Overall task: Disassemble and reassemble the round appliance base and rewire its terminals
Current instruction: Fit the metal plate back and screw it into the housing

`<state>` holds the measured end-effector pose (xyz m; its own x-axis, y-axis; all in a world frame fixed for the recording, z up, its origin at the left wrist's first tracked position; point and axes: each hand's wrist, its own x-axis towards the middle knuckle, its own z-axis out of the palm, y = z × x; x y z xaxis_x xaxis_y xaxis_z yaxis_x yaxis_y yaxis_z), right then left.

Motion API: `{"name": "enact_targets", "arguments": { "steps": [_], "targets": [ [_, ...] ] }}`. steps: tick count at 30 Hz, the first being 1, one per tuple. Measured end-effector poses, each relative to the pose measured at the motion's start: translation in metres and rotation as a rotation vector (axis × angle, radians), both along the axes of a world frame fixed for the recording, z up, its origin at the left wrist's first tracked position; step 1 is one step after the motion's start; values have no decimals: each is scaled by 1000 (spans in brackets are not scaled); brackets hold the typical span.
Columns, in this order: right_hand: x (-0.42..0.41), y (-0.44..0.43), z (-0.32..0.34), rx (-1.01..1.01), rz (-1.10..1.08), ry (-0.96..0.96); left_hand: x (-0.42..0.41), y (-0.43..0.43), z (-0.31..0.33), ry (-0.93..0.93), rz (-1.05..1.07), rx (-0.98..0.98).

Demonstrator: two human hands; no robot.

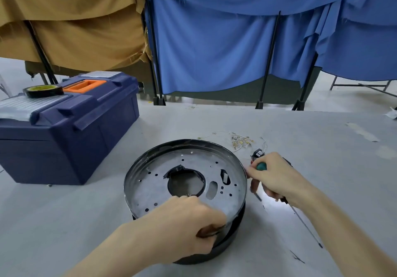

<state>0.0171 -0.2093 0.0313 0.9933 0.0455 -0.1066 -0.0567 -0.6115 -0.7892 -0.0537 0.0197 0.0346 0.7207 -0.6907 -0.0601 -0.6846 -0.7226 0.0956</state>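
Metal round base (154, 190) near the tabletop (322, 158) front edge: left hand (184, 223) grips its rim, right hand (277, 179) grasps a screwdriver (261, 166). Risk: the thin rim cutting skin if the base slips.

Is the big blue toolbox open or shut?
Shut. The toolbox lid lies flat on the box, and a tape roll sits on top.

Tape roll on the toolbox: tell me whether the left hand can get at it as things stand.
Probably yes, once freed: the tape roll lies uncovered on the toolbox, nothing between, but the left hand grips the near rim of the round base and must let go first.
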Motion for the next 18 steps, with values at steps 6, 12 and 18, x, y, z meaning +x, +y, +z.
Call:
{"name": "enact_targets", "arguments": {
  "steps": [6,12,18],
  "targets": [
    [-6,4,8,206,37,71,-1,5,1,28,-29,28],
    [-8,8,12,78,50,18,6,8,24,378,74,-136],
    [-8,6,11,7,71,-14,43,-21,5,8,122,-198]
  ]
}}
